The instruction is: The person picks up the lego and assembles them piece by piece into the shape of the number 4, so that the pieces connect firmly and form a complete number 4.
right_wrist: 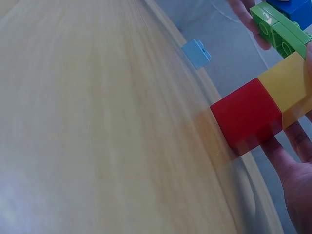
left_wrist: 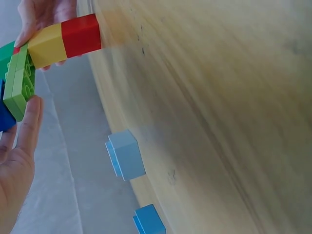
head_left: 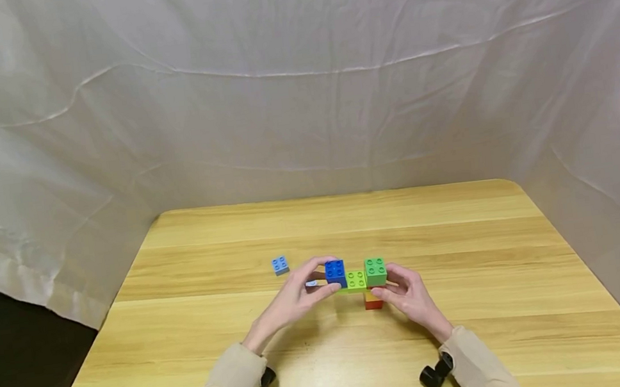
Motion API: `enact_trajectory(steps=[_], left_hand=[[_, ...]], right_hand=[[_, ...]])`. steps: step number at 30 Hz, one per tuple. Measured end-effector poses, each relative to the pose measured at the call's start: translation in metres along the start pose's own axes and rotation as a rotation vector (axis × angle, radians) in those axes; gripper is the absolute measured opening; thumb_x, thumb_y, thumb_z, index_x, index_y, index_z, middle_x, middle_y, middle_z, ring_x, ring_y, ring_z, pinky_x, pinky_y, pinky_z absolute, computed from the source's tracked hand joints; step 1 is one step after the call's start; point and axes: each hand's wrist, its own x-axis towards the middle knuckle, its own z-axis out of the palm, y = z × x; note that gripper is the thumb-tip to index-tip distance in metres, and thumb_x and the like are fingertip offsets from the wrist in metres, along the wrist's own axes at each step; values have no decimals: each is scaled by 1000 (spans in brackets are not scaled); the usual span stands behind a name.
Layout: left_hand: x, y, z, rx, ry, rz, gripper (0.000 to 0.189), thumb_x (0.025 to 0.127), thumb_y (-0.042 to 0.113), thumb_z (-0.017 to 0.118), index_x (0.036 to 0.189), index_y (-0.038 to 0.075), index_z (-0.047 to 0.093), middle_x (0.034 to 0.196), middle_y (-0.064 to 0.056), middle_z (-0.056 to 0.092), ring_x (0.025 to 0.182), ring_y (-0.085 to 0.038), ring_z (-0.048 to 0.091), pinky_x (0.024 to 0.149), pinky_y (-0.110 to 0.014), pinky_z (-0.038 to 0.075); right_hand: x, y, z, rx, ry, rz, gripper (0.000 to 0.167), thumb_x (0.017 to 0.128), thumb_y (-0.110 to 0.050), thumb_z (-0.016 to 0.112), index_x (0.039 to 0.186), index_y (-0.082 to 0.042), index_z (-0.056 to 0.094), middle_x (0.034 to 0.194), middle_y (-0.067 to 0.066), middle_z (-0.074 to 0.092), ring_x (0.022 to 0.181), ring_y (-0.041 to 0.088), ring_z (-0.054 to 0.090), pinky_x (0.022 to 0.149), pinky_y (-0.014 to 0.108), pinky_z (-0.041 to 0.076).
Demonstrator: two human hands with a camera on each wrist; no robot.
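My left hand [head_left: 299, 291] pinches a dark blue brick [head_left: 335, 274] at the left end of a lime green brick [head_left: 356, 280], fingertips also touching the lime piece's underside. On the right end sits a green brick [head_left: 375, 271], a thin strip of red showing beneath it. Below the lime piece, a yellow brick [left_wrist: 47, 45] is stacked over a red brick [right_wrist: 247, 117], whose bottom is at or very near the tabletop. My right hand [head_left: 411, 300] grips this stacked side between thumb and fingers. Part of its fingers is hidden behind the bricks.
A blue brick [head_left: 280, 265] lies on the wooden table [head_left: 215, 321] beyond the left hand. A pale blue brick [left_wrist: 127, 155] stands nearer the assembly, partly hidden by the left hand in the head view. Pale cloth [head_left: 336, 119] hangs around the table's back and sides.
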Motion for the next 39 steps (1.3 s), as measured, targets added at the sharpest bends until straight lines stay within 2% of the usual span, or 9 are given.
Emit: enact_trajectory(steps=[9, 18, 26, 31, 36, 39], left_hand=[[1, -2, 0, -3, 30, 48, 40, 97, 14, 67, 136, 10, 58, 122, -15, 65, 111, -34, 69, 91, -24, 59], [3, -1, 1, 1, 31, 27, 41, 96, 14, 69, 135, 7, 58, 120, -15, 65, 108, -35, 68, 90, -23, 60], [3, 1, 3, 65, 38, 56, 42, 95, 14, 69, 135, 6, 58, 120, -15, 65, 104, -29, 69, 86, -24, 61], [3, 3, 5, 79, 55, 65, 41, 95, 14, 70, 133, 4, 59, 117, -16, 66, 100, -30, 70, 85, -27, 62], [3, 2, 6, 58, 61, 34, 41, 95, 16, 70, 133, 6, 59, 119, -17, 67, 104, -32, 71, 89, -31, 62], [1, 1, 6, 5, 50, -7, 42, 97, 19, 69, 136, 9, 58, 124, -17, 67, 109, -31, 70, 93, -34, 60]], right_hand=[[0, 0, -1, -5, 0, -1, 40, 90, 6, 69, 125, 18, 53, 116, -17, 68, 106, -1, 66, 90, 19, 59], [0, 1, -2, 6, -8, -4, 41, 90, 6, 68, 126, 18, 53, 118, -16, 68, 107, 0, 66, 91, 20, 59], [0, 1, -2, 4, -11, -6, 40, 90, 6, 68, 127, 15, 55, 118, -16, 68, 108, 0, 66, 90, 19, 59], [0, 2, -3, 3, -14, -13, 37, 90, 7, 67, 126, 11, 57, 118, -16, 68, 108, 0, 66, 91, 20, 58], [0, 1, -2, 5, -14, -15, 38, 90, 8, 67, 126, 14, 56, 118, -16, 68, 108, 1, 66, 91, 20, 58], [0, 0, -3, 5, -14, -6, 39, 90, 7, 67, 126, 16, 54, 118, -16, 68, 108, 0, 66, 91, 20, 58]])
